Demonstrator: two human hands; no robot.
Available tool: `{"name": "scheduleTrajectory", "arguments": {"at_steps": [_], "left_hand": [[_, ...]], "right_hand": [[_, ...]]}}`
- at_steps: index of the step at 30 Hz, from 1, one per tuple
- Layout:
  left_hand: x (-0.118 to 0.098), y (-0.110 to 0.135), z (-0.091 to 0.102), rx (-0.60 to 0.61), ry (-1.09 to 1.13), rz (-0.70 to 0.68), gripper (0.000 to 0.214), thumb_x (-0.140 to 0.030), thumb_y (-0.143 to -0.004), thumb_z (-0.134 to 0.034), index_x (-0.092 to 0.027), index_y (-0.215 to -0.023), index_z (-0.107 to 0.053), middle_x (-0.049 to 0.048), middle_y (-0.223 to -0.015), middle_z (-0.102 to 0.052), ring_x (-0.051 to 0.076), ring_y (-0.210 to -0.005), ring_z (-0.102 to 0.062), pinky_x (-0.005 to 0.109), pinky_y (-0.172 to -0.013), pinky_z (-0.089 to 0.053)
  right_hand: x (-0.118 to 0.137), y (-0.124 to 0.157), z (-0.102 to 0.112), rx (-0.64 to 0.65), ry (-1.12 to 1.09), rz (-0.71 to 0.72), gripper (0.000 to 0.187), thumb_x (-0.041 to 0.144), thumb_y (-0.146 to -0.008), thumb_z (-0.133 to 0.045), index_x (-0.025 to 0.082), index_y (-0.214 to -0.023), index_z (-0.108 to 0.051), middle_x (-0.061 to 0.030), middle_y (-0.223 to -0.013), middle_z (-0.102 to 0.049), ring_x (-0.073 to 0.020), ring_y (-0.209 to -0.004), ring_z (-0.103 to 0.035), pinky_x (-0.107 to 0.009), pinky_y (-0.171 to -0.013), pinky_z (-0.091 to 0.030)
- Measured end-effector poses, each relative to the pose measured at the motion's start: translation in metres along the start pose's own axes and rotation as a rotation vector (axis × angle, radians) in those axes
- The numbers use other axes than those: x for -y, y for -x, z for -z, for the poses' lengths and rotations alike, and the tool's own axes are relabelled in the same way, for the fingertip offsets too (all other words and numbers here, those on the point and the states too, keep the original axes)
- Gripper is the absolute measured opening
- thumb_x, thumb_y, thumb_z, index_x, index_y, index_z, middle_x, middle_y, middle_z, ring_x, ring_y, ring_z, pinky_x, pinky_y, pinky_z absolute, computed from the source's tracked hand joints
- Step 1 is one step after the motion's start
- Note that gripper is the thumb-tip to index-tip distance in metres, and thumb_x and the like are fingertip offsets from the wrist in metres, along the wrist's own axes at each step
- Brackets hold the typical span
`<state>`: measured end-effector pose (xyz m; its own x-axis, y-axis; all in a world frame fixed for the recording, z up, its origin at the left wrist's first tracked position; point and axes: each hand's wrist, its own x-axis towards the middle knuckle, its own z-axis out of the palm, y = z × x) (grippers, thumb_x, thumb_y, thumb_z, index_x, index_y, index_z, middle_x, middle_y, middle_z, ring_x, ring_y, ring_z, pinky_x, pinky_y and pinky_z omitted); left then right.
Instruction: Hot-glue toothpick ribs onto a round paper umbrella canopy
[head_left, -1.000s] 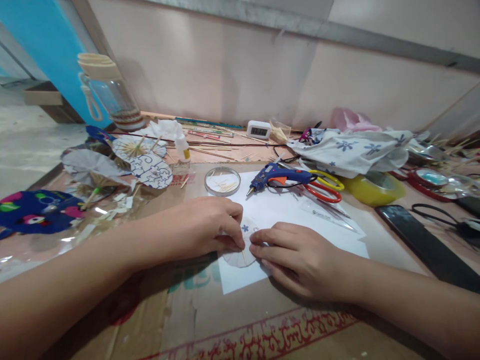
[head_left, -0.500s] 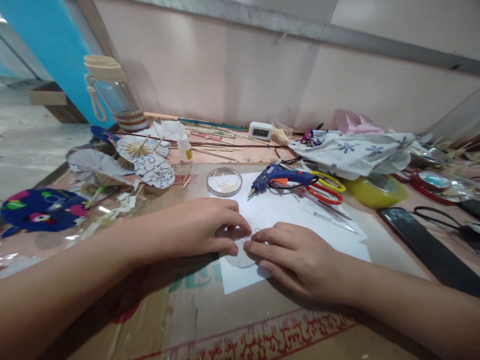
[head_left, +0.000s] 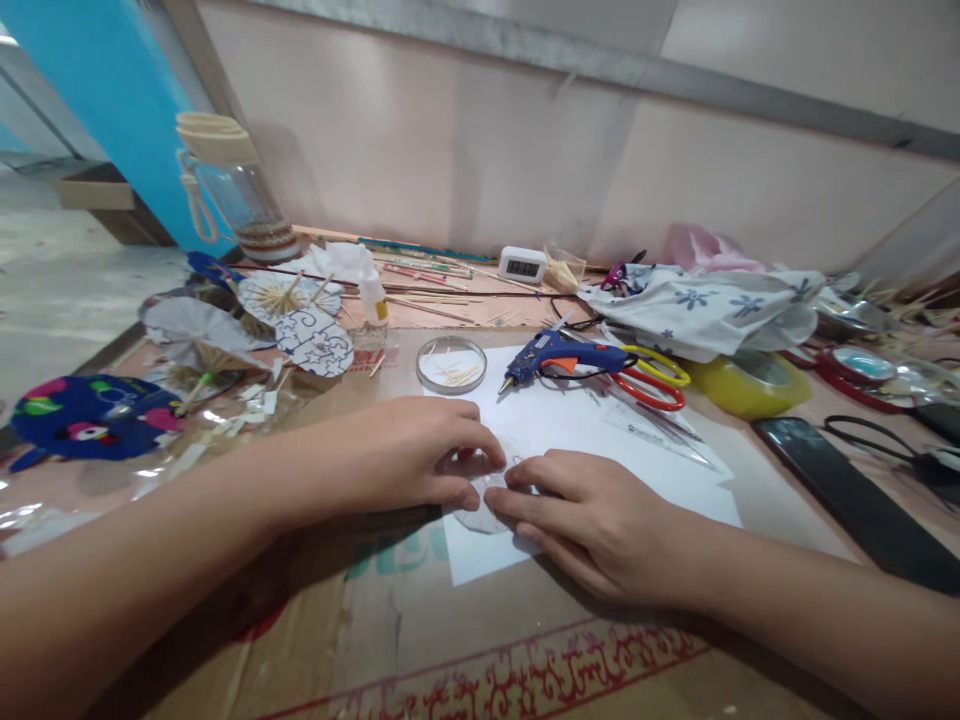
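Observation:
A small, pale round paper disc (head_left: 480,518) with faint radial lines lies on a sheet of white paper (head_left: 577,425). My left hand (head_left: 416,455) comes from the left, its curled forefinger and thumb holding the disc at its upper and left edges with a gap between them. From the right, my right hand (head_left: 592,515) presses its fingertips together on the disc's right part. Fingers cover much of the disc, and anything tiny under them is hidden. Just beyond the hands sit a round glass dish (head_left: 484,380) of short wooden sticks and a blue glue gun (head_left: 555,355).
Scissors (head_left: 649,395) with red and yellow handles lie beside the glue gun. Several small paper umbrellas (head_left: 315,342) crowd the left, near a glue bottle (head_left: 372,298) and a drinking bottle (head_left: 240,190). At right are a yellow tape roll (head_left: 750,385) and a black slab-like device (head_left: 847,500).
The view has shifted slightly. My right fingertips have edged a little left over the disc; my left hand keeps nearly the same pose.

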<state>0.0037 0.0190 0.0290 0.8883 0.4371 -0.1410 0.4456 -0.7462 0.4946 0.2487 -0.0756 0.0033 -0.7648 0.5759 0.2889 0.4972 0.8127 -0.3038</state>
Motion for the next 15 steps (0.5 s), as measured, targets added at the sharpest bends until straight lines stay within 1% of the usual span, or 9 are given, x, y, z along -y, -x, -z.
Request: {"name": "scheduleTrajectory", "arguments": {"at_steps": [8,12,15], "left_hand": [[-0.001,-0.0017,0.0007,0.013,0.015,0.014,0.029,-0.036,-0.092,-0.08,-0.031,-0.12,-0.076,-0.0006,-0.109,-0.072,0.016,-0.091,-0.067,0.027,-0.075,-0.044],[-0.0005,-0.0027,0.0003,0.022,0.018,0.019,0.03,-0.035,-0.091,-0.08,-0.032,-0.12,-0.076,-0.0006,-0.109,-0.072,0.017,-0.092,-0.067,0.027,-0.076,-0.045],[0.0002,-0.0028,0.0001,0.02,0.018,0.014,0.029,-0.037,-0.091,-0.08,-0.032,-0.12,-0.075,-0.0006,-0.11,-0.072,0.018,-0.091,-0.067,0.027,-0.076,-0.044]], "right_hand": [[-0.0012,0.0048,0.0001,-0.027,-0.042,-0.001,0.031,0.019,-0.107,-0.048,0.012,-0.129,-0.068,-0.0165,-0.111,-0.073,-0.0261,-0.096,-0.07,-0.039,-0.079,-0.058],[-0.0014,0.0051,-0.0002,-0.032,-0.028,0.001,0.03,0.019,-0.107,-0.048,0.012,-0.128,-0.068,-0.0161,-0.111,-0.073,-0.026,-0.093,-0.07,-0.039,-0.077,-0.059],[-0.0029,0.0064,0.0006,-0.085,-0.034,0.028,0.028,0.018,-0.107,-0.048,0.011,-0.125,-0.068,-0.0159,-0.108,-0.074,-0.0248,-0.091,-0.071,-0.037,-0.076,-0.059]]}}
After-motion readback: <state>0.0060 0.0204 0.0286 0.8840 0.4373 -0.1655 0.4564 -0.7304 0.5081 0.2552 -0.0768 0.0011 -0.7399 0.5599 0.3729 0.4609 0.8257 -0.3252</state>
